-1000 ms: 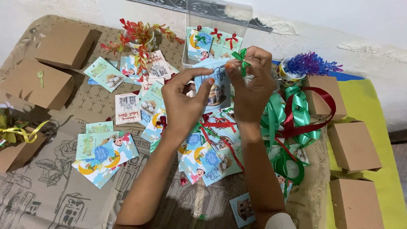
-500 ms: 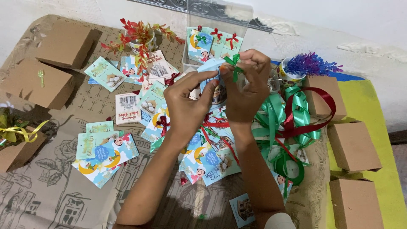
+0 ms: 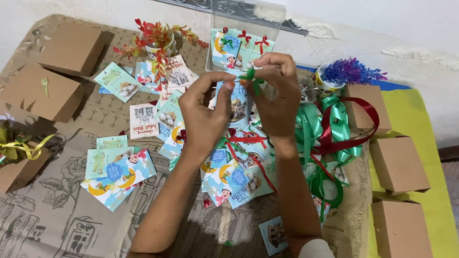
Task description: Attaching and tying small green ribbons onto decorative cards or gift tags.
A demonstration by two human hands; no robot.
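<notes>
Nearest the camera, both forearms rise from the bottom edge over a brown paper sheet printed with line drawings of houses (image 3: 57,224). The left hand (image 3: 205,114) pinches the side of a small pale-blue illustrated paper card (image 3: 237,102) held upright between the two hands, above the table's middle; the right hand (image 3: 277,98) has thumb and fingertips pressed together on a tiny green ribbon bow (image 3: 251,76) at the card's top edge. The card looks light, thin and easily creased, best gripped by its edges; the bow seems soft and slippery, so a hold at its knot should serve. Beyond lie loose cards, too overlapped to count, a tangle of green and red ribbon (image 3: 334,129), five plain brown cardboard boxes, two small pots of artificial plants, and one clear plastic container (image 3: 248,19) holding finished cards.
</notes>
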